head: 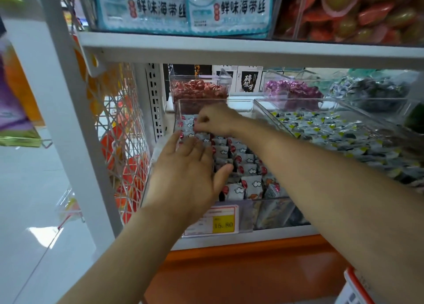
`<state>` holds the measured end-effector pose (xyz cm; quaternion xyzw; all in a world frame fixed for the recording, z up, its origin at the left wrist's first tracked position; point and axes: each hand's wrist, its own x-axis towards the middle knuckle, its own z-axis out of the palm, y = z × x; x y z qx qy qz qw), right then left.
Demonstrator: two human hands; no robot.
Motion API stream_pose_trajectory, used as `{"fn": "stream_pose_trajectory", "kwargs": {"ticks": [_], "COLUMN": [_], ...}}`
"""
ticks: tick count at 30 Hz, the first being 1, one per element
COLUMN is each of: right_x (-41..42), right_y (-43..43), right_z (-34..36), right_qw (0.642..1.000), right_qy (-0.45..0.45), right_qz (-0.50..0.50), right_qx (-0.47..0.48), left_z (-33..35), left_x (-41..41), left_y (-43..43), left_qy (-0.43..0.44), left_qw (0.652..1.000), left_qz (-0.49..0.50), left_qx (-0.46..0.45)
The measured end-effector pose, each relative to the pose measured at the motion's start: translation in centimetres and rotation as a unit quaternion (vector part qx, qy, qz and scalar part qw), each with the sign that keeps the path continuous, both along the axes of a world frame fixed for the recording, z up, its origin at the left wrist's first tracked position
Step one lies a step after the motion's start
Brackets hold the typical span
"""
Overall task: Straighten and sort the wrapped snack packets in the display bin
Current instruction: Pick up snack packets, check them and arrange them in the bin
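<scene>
A: Snack packets (249, 169), where did they lie?
B: In the clear display bin (273, 209) on the lower shelf. They were grey-white wrappers with a red dot and a cloud, standing in rows.
A: And the hands?
B: The left hand (185, 173) lay flat on the left rows, fingers straight and spread, thumb out. The right hand (215, 120) reached to the back left corner, fingers curled, pinching at the packets there.
A: What blocked the view?
B: The left hand and forearm hid the left rows and part of the price tag (220, 221) on the bin's front. The right forearm crossed the bin's right rim and the near corner of the neighbouring bin (332, 105), which held packets marked yellow-green and dark.
A: Anything behind?
B: A tub of red sweets (197, 90) and one of purple sweets (291, 90). A white wire panel (119, 124) stood just left, and the upper shelf (229, 49) hung close above.
</scene>
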<state>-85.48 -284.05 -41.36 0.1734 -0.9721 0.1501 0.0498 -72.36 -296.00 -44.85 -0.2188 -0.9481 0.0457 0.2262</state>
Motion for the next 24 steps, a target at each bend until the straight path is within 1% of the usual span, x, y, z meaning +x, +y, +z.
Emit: {"fn": "stream_pose_trajectory", "kwargs": {"ticks": [1,2,3,4,6,7,9,11,13,15,17,19,21,24], "right_x": [-0.1,-0.3,-0.5,-0.7,-1.2,-1.6,-2.5,-3.2,-3.5,-3.6,-3.6,-3.3,-2.2,0.9], "right_y": [0.0,0.1,0.2,0.3,0.6,0.6,0.5,0.0,-0.5,-0.8,-0.7,-0.4,0.1,1.4], "right_z": [-0.3,-0.5,-0.6,-0.5,-0.1,0.0,-0.3,-0.9,-1.5,-1.6,-1.1,-0.4,0.5,1.5], "right_qw": [0.999,0.998,0.999,1.000,0.987,0.983,0.988,0.993,0.991,0.988,0.990,0.986,0.964,0.914], "right_qy": [-0.012,-0.011,-0.002,0.008,0.044,0.069,0.097,0.094,0.093,0.113,0.127,0.131,0.154,0.229], "right_qz": [0.004,0.001,-0.003,-0.010,-0.033,-0.045,-0.056,-0.066,-0.078,-0.078,-0.063,-0.055,-0.059,-0.080], "right_qx": [0.043,0.055,0.033,-0.027,-0.150,-0.165,-0.110,-0.016,0.058,0.067,0.010,-0.093,-0.210,-0.324], "left_z": [0.0,0.0,0.1,0.1,0.2,0.2,0.3,0.3,0.2,0.2,0.1,0.1,0.2,0.5], "left_x": [0.0,0.1,0.1,0.1,0.1,0.2,0.2,0.3,0.2,0.2,0.2,0.1,0.3,0.6], "left_y": [0.0,0.0,-0.1,-0.1,-0.1,-0.2,-0.2,-0.2,-0.2,-0.2,-0.3,-0.3,-0.3,-0.4], "left_qy": [0.000,-0.001,0.001,0.001,-0.003,-0.005,-0.006,-0.005,-0.003,-0.001,-0.002,-0.001,-0.008,-0.009], "left_qw": [1.000,1.000,1.000,1.000,1.000,1.000,1.000,0.999,0.999,0.999,0.999,1.000,0.999,0.998], "left_qz": [-0.003,-0.005,-0.007,-0.009,-0.014,-0.016,-0.018,-0.019,-0.020,-0.019,-0.018,-0.017,-0.016,-0.023], "left_qx": [0.003,0.004,0.006,0.007,0.011,0.013,0.018,0.026,0.031,0.031,0.028,0.023,0.028,0.058]}}
